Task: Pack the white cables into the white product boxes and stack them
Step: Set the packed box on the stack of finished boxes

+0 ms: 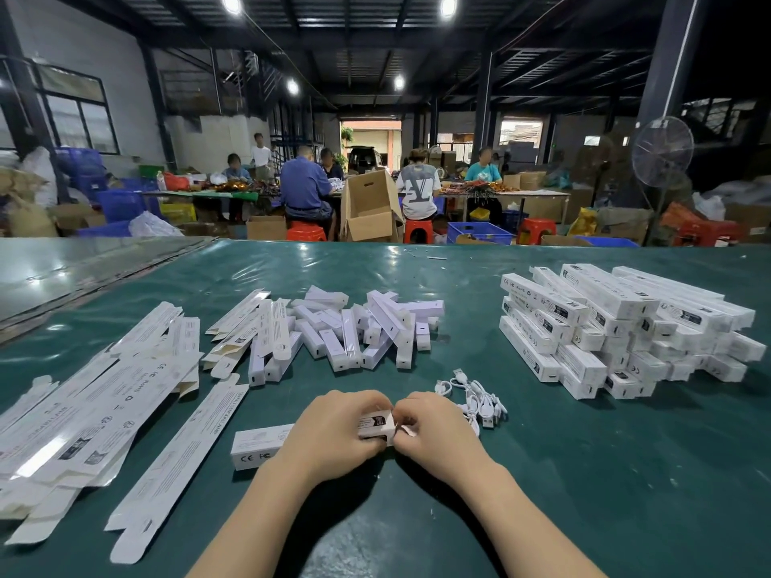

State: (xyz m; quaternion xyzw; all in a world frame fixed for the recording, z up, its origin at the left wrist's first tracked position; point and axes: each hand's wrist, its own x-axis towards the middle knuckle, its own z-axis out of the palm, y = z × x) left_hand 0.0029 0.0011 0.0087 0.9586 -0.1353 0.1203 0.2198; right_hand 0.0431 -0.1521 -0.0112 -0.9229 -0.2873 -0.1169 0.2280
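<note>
At lower centre of the frame we find both hands together on one white product box (256, 446), which lies on the green worktop (584, 494). The left hand (333, 431) wraps round the body of the box; the right hand (436, 435) pinches the flap at its right end. Just right of the hands we note loose white cables (479, 400). At left lie flat unfolded cartons (104, 410). Farther back, at centre, sits a heap of white bars (346, 331); at right, a stack of closed boxes (617, 327).
</note>
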